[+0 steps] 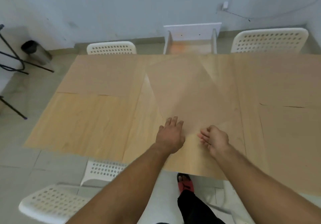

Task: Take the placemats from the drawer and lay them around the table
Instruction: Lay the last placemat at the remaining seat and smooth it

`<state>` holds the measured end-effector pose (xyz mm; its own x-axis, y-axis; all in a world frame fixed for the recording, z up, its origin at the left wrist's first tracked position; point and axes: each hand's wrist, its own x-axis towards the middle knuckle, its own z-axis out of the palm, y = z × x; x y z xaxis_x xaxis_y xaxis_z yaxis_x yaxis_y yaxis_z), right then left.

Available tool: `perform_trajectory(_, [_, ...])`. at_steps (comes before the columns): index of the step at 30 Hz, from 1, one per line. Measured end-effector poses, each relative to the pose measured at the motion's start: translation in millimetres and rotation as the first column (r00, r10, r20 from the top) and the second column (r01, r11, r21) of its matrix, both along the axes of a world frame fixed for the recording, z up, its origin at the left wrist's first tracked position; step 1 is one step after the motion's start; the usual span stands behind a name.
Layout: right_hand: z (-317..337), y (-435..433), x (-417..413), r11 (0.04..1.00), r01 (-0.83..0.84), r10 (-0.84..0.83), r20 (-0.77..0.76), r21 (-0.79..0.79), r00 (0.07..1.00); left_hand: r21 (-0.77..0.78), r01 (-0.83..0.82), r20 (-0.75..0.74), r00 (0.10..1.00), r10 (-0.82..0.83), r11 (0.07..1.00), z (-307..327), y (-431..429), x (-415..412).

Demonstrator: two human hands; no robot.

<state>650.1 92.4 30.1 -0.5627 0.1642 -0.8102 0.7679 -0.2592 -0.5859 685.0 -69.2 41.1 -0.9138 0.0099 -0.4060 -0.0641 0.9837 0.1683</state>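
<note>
A tan placemat (192, 91) lies skewed and blurred on the middle of the light wooden table (90, 119), its near corner between my hands. My left hand (171, 134) rests flat at that mat's near left edge, fingers apart. Just right of it, my right hand (216, 141) has curled, blurred fingers at the mat's edge; whether it grips the mat I cannot tell. Another placemat (100, 74) lies flat at the far left, and further placemats (278, 79) cover the right side. A white open drawer (191, 31) shows beyond the table's far edge.
White perforated chairs stand at the far left (111, 47), the far right (269, 39) and the near left (52, 203). A dark bin (34, 52) and black stand legs (15, 62) are on the tiled floor at left. My foot in a red slipper (185, 183) is under the near edge.
</note>
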Motion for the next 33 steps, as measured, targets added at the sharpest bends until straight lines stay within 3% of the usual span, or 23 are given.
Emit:
perform_trajectory(6, [1,-14,-9,0.993,0.12,-0.119,0.054,-0.013,0.991,-0.019,0.147,0.058,0.988,-0.146,0.989,-17,-12,-35])
perform_trajectory(20, [2,-35,4,0.954,0.297,-0.3,0.061,0.046,0.952,0.021,0.24,-0.144,0.962,-0.234,0.971,-26,-32,-49])
perform_trajectory(33, [0,-37,-7,0.957,0.27,-0.263,0.075,-0.106,0.962,0.063,0.224,-0.147,0.966,-0.213,0.973,-24,-34,-60])
